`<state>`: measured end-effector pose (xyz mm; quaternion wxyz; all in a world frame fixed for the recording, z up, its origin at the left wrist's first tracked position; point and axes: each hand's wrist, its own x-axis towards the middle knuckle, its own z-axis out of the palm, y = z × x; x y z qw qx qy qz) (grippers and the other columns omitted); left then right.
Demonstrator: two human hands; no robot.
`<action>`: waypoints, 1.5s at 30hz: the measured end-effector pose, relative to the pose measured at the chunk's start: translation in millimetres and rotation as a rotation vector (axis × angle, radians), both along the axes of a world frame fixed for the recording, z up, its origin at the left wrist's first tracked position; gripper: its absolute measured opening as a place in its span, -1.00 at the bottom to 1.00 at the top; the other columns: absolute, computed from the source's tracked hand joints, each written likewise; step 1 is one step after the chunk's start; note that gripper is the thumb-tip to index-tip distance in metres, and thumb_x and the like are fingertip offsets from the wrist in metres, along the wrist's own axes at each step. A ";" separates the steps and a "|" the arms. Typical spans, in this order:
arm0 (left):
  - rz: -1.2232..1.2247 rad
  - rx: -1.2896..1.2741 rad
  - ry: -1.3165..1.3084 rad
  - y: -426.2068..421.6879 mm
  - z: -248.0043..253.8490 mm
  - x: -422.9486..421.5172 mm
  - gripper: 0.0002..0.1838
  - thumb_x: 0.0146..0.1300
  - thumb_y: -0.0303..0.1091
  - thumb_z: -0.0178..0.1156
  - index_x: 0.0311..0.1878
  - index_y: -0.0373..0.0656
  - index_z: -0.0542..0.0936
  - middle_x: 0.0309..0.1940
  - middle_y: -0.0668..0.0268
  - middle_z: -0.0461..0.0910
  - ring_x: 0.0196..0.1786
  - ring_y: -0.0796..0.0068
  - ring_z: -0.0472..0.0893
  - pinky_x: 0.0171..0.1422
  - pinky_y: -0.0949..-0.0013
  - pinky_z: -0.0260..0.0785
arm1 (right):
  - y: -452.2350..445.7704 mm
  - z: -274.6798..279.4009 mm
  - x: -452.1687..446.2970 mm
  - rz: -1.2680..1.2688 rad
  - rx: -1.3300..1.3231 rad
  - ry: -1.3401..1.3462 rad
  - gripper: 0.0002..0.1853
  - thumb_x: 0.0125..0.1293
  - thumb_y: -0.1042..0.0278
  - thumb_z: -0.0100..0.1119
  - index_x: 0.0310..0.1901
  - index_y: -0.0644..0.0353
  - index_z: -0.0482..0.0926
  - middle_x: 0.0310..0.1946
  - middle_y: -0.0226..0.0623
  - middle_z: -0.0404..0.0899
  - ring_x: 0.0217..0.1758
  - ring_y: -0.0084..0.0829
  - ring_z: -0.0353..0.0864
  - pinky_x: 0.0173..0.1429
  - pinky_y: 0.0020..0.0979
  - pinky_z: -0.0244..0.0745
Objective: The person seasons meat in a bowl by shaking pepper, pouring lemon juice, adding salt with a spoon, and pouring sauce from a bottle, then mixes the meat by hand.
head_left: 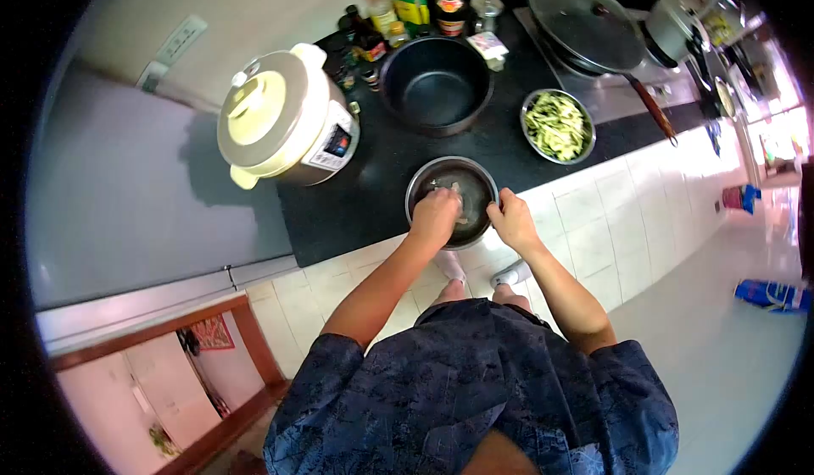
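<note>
A round metal bowl point(454, 161) is at the counter's front edge, its near side reaching past the edge. A few pale pieces point(463, 206) lie at its bottom; their kind is too small to tell. My left hand point(436, 216) reaches into the bowl, fingers curled together and pointing down. Whatever those fingers hold is hidden. On the bowl's right side, my right hand point(512, 219) pinches the rim between thumb and fingers. Behind the bowl stands a dark, deep pot point(437, 85) without a lid. To the right is a metal dish point(530, 138) of sliced green vegetable point(557, 126).
A large rice cooker point(284, 119) stands on the left of the black counter point(339, 221). Several bottles and jars point(410, 2) line the wall. On the stove at right sits a lidded wok point(587, 26), its wooden handle point(653, 106) sticking out past the front edge.
</note>
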<state>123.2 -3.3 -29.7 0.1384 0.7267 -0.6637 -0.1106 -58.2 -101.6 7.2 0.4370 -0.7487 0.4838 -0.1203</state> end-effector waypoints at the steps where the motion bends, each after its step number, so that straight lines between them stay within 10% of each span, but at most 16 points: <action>1: -0.176 -0.089 -0.001 -4.8 -2.6 -7.5 -0.54 0.14 -0.24 0.43 0.03 -0.27 0.53 -0.15 0.04 0.64 0.04 -0.01 0.68 0.09 0.09 0.58 | 0.5 3.7 -16.5 -0.037 -0.011 -0.002 -0.73 0.29 0.29 0.13 -0.35 0.39 0.44 -0.47 0.28 0.57 -0.29 0.29 0.63 -0.13 0.08 0.51; 6: -0.144 -0.006 0.160 -28.1 54.9 -92.4 -0.84 0.28 -0.42 0.22 -0.14 -0.28 0.64 -0.03 0.09 0.57 0.02 -0.01 0.61 0.09 0.08 0.57 | -3.1 11.9 -108.3 -0.169 -0.021 -0.015 -0.73 0.27 0.31 0.14 -0.36 0.42 0.47 -0.49 0.31 0.55 -0.33 0.25 0.65 -0.18 0.06 0.52; 9: -0.609 -0.139 0.013 -41.4 36.4 -137.6 -0.45 0.17 -0.23 0.40 0.19 -0.30 0.54 -0.03 0.11 0.55 0.11 -0.03 0.57 0.15 0.04 0.54 | -10.9 20.6 -167.4 -0.210 -0.079 0.048 -0.73 0.26 0.31 0.14 -0.34 0.44 0.48 -0.48 0.32 0.56 -0.32 0.26 0.65 -0.17 0.06 0.52; 15: -0.547 -0.101 0.097 -76.8 49.8 -253.6 -0.76 0.23 -0.40 0.27 -0.06 -0.28 0.66 0.20 0.00 0.57 0.17 -0.06 0.58 0.24 0.05 0.51 | -22.8 19.0 -291.1 -0.339 -0.048 -0.045 -0.72 0.24 0.31 0.13 -0.32 0.45 0.49 -0.45 0.31 0.59 -0.29 0.28 0.65 -0.12 0.08 0.53; 21: -0.619 0.218 0.118 -135.8 73.2 -354.5 -0.77 0.28 -0.45 0.22 -0.02 -0.29 0.64 -0.03 -0.04 0.63 0.03 -0.03 0.63 0.27 0.08 0.50 | -30.7 11.8 -403.7 -0.457 -0.044 -0.018 -0.71 0.24 0.28 0.14 -0.29 0.45 0.52 -0.38 0.34 0.61 -0.23 0.28 0.66 -0.07 0.11 0.53; 22: -0.804 -0.136 0.215 -140.0 59.2 -373.0 -0.74 0.29 -0.39 0.26 0.01 -0.27 0.64 -0.10 -0.03 0.61 0.02 -0.01 0.63 0.23 0.07 0.50 | -30.9 10.1 -420.1 -0.497 -0.046 -0.026 -0.70 0.24 0.28 0.14 -0.29 0.45 0.52 -0.37 0.34 0.61 -0.22 0.28 0.66 -0.06 0.11 0.53; 25: -0.716 -0.127 -0.077 -135.0 93.7 -426.3 -0.50 0.16 -0.24 0.42 0.08 -0.38 0.60 -0.03 -0.02 0.63 0.13 0.03 0.62 0.19 0.07 0.53 | -29.6 12.8 -464.8 -0.589 -0.068 -0.031 -0.69 0.24 0.26 0.15 -0.29 0.44 0.53 -0.34 0.34 0.62 -0.21 0.28 0.66 -0.06 0.10 0.54; 29: -0.717 0.592 0.036 -184.9 88.6 -488.0 -0.53 0.21 -0.30 0.37 0.19 -0.19 0.58 0.10 -0.06 0.59 0.15 -0.04 0.60 0.21 0.01 0.51 | -26.8 11.2 -507.5 -0.676 -0.115 0.016 -0.68 0.24 0.24 0.16 -0.28 0.44 0.53 -0.34 0.33 0.62 -0.21 0.27 0.66 -0.05 0.08 0.55; 34: -0.882 -0.243 0.173 -187.5 69.1 -542.8 -0.68 0.10 -0.48 0.33 -0.03 -0.05 0.69 -0.17 0.15 0.67 -0.05 0.00 0.66 0.00 0.06 0.58 | -39.5 8.1 -563.2 -0.814 -0.038 -0.027 -0.68 0.24 0.25 0.15 -0.27 0.44 0.54 -0.35 0.31 0.62 -0.22 0.25 0.67 -0.06 0.06 0.55; 38: -0.992 0.195 -0.082 -258.6 24.6 -572.8 -0.45 0.12 -0.37 0.36 0.25 -0.13 0.56 0.11 0.07 0.58 0.05 -0.01 0.59 0.12 0.02 0.51 | -62.8 11.8 -598.0 -0.842 -0.055 0.019 -0.69 0.24 0.25 0.15 -0.28 0.44 0.53 -0.37 0.29 0.62 -0.23 0.23 0.67 -0.08 0.05 0.56; 41: -1.132 -0.255 0.021 -283.2 37.9 -589.5 -0.41 0.07 -0.30 0.45 0.23 -0.13 0.58 -0.05 0.14 0.67 -0.01 0.04 0.63 0.07 0.09 0.54 | -92.9 15.5 -625.2 -0.900 0.027 -0.044 -0.70 0.26 0.26 0.15 -0.30 0.43 0.52 -0.42 0.24 0.62 -0.29 0.17 0.69 -0.14 0.01 0.57; 45: -1.061 0.405 -0.191 -350.5 56.2 -630.7 -0.31 -0.05 -0.37 0.51 0.25 -0.05 0.58 0.22 0.10 0.56 0.14 0.03 0.60 0.16 0.09 0.55 | -142.3 1.6 -652.1 -0.873 -0.088 0.029 -0.72 0.29 0.28 0.14 -0.33 0.40 0.49 -0.51 0.13 0.62 -0.43 0.00 0.71 -0.26 -0.08 0.58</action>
